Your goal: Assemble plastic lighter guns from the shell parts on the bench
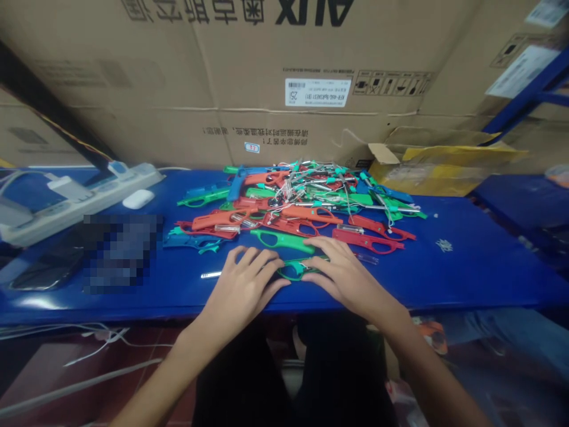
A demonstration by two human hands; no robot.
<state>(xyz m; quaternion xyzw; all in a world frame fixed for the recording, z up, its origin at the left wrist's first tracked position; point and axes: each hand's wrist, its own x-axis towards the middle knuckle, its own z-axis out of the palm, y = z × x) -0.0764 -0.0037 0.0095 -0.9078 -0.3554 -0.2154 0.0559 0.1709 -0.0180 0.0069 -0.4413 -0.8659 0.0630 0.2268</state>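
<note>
Between my two hands, near the front edge of the blue table, lies a green lighter casing (pixel 288 272) with a teal trigger (pixel 299 268) in it. My left hand (pixel 249 276) has its fingers curled on the casing's left end. My right hand (pixel 340 270) pinches it from the right, thumb and fingers around the trigger area, and covers the rest of it. Just beyond lies another green casing (pixel 282 240), close to my right fingertips. A slim metal strip (pixel 210 274) is beside my left hand.
Behind my hands spreads a pile of red, green, orange and blue lighter parts (pixel 311 213) with wires and metal tubes. At left are a power strip (pixel 95 193), white case (pixel 138 199) and phone (pixel 48 267). A yellow carton (pixel 435 172) and small pale bits (pixel 443 245) are right.
</note>
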